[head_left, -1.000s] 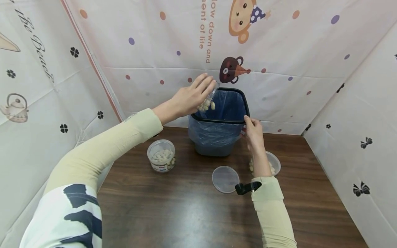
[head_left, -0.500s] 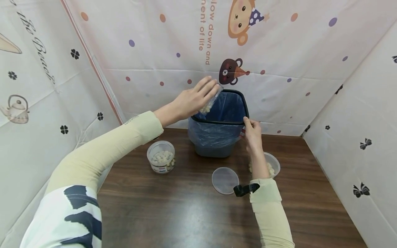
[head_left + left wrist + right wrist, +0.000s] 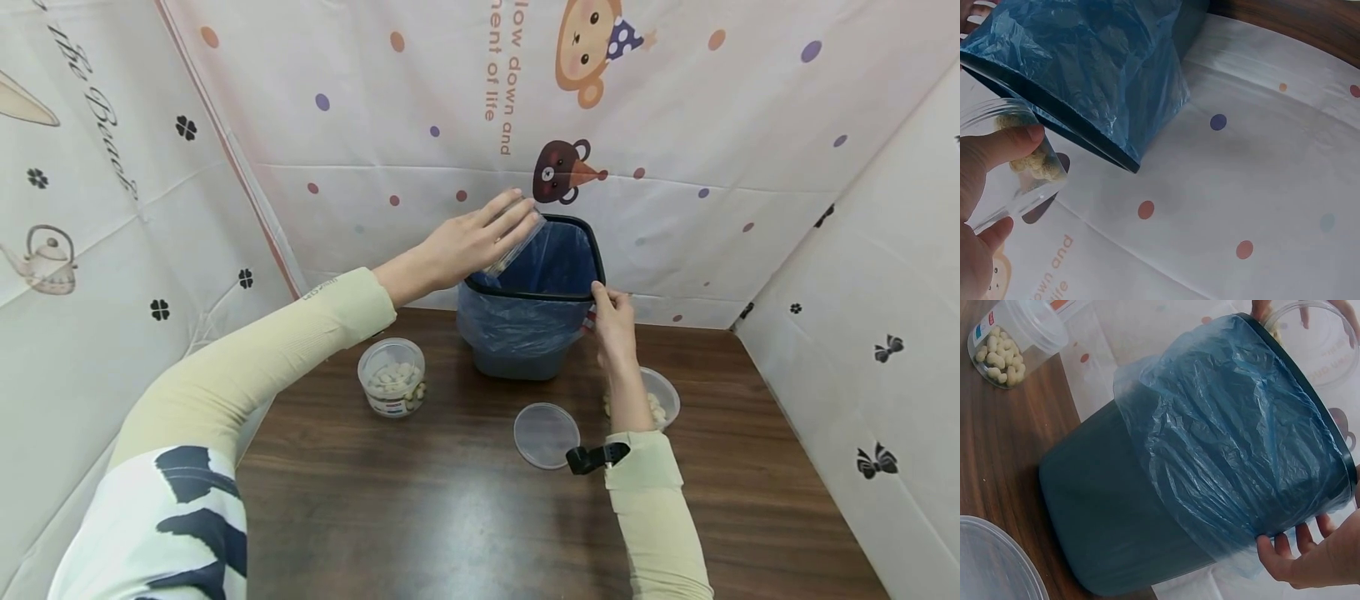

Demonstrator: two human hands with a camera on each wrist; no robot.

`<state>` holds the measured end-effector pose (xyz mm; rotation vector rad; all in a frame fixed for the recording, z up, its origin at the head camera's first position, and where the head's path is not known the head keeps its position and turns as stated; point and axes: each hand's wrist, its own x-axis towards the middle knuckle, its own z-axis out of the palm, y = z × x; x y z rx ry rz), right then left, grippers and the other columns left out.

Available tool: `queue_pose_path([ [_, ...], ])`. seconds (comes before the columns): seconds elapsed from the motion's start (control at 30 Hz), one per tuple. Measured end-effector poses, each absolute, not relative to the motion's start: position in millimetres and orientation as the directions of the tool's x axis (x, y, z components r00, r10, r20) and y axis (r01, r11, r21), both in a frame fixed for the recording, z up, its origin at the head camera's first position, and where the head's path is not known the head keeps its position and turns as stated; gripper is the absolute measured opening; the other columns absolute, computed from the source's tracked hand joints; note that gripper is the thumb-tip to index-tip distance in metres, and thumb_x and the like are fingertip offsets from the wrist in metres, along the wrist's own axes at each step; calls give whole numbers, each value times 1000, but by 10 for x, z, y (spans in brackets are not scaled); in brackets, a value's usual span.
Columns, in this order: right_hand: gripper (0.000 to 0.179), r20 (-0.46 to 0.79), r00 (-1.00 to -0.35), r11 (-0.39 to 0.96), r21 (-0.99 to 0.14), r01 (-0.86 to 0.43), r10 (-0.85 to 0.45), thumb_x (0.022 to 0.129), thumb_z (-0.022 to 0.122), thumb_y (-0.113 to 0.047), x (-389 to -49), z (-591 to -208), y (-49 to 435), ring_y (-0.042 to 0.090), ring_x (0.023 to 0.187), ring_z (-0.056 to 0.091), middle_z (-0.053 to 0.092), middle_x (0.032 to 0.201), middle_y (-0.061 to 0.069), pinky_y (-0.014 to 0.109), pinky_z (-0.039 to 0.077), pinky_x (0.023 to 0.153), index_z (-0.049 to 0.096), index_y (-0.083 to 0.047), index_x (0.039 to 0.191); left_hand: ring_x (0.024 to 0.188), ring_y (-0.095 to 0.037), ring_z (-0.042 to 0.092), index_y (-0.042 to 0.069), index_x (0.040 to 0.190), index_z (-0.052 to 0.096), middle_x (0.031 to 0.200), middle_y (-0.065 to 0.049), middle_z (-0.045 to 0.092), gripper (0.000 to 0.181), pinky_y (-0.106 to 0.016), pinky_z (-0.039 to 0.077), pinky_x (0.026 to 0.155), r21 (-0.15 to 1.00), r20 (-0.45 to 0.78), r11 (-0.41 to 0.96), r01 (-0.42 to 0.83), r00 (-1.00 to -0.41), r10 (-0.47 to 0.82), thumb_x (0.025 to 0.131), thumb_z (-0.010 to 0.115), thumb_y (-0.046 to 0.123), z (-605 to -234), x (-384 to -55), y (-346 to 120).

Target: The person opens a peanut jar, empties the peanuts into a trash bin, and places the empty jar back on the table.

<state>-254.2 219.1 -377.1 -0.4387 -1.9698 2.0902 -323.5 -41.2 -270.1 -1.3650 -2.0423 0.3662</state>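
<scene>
My left hand (image 3: 468, 246) grips a clear plastic jar (image 3: 517, 247), tipped over the left part of the trash can's opening. In the left wrist view, thumb and fingers span the jar, and pale peanut-shaped pieces (image 3: 1034, 164) lie inside against its wall. The right wrist view shows the jar's round mouth (image 3: 1317, 347) beyond the rim. A blue-grey trash can (image 3: 516, 365) with a blue plastic liner (image 3: 513, 323) folded over its black rim stands at the table's back. My right hand (image 3: 617, 329) pinches its front right corner, over rim and liner.
A clear jar of similar pieces (image 3: 392, 379) stands left of the can. A round clear lid (image 3: 546, 436) lies in front of it. Another tub (image 3: 662, 398) with pieces is partly behind my right forearm. Printed cloth walls (image 3: 375, 100) enclose the table (image 3: 420, 517).
My left hand has shifted slightly right with the jar, and fewer pieces show in it than a second ago. My right hand stays at the can's corner.
</scene>
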Motion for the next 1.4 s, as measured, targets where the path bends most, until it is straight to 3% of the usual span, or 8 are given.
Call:
queue_pose_path([
  [0.27,46,-53,-923,-56,-998,34,381,104,53,-44,-2541,-3768,2185,23,102,55,46,116,0,23,52,70,51,-4,128,153,-35,20,4,159,28,164,-19,27,83,-38,52,101,-560,354,417,716,-248,902,88,65,-15,-2711,-3230,-419],
  [0.4,51,-67,-921,-56,-997,49,384,104,52,-44,-2543,-3775,2186,25,108,55,47,123,5,34,53,86,48,-3,134,153,-34,21,4,159,28,164,-19,28,82,-38,53,100,-581,347,407,705,-237,907,89,63,-15,-2718,-3234,-417],
  [0.6,58,-72,-922,-49,-997,58,380,105,48,-45,-2539,-3785,2180,32,123,52,39,146,16,50,45,106,40,-2,144,153,-32,23,5,160,28,163,-17,30,80,-38,48,107,-642,325,368,672,-195,925,90,63,-14,-2722,-3235,-417],
  [0.93,57,-63,-919,-38,-998,52,390,106,48,-45,-2555,-3801,2161,23,108,53,41,141,16,50,46,105,41,-1,143,152,-32,26,5,159,30,163,-17,32,76,-38,47,108,-674,315,340,656,-161,935,93,65,-7,-2749,-3257,-446],
  [1.4,57,-72,-917,-43,-997,59,392,105,49,-46,-2545,-3785,2160,21,108,53,42,140,14,48,46,106,42,-3,142,152,-31,26,6,159,28,163,-16,31,71,-39,48,106,-701,319,338,628,-148,936,96,58,-9,-2736,-3277,-415],
])
